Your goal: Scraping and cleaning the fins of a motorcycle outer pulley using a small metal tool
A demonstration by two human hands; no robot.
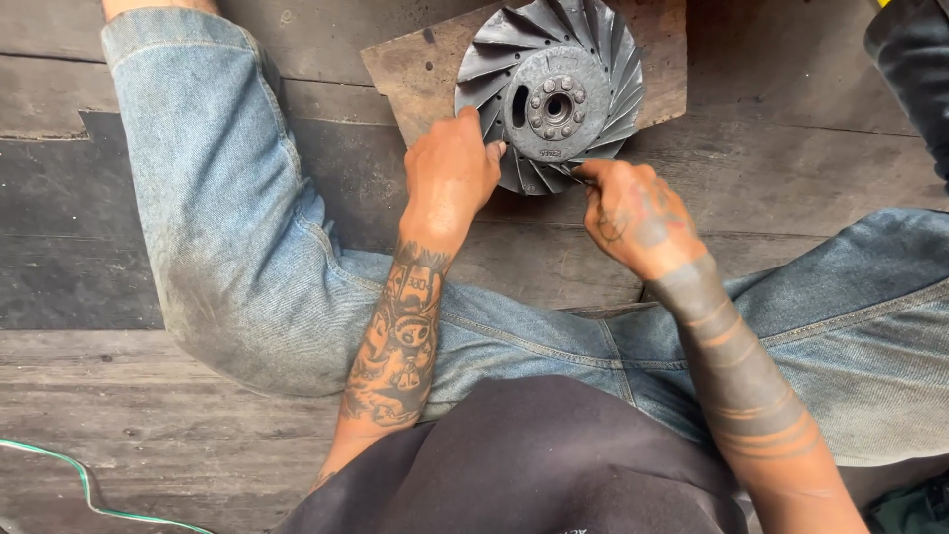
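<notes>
A grey round metal fan wheel (550,94) with curved blades and a bolted hub lies flat on a brown board (415,69) on the floor. My left hand (450,170) rests on the wheel's near left edge, its fingers curled over the blades. My right hand (633,216) pinches something small and thin at the wheel's near rim; what it is cannot be made out. Both forearms are tattooed. I sit on the floor with my legs in blue jeans spread to either side of the wheel.
The floor is dark worn wooden planks (119,396). A green and white wire (89,489) curls at the bottom left. A black object (914,69) stands at the top right corner.
</notes>
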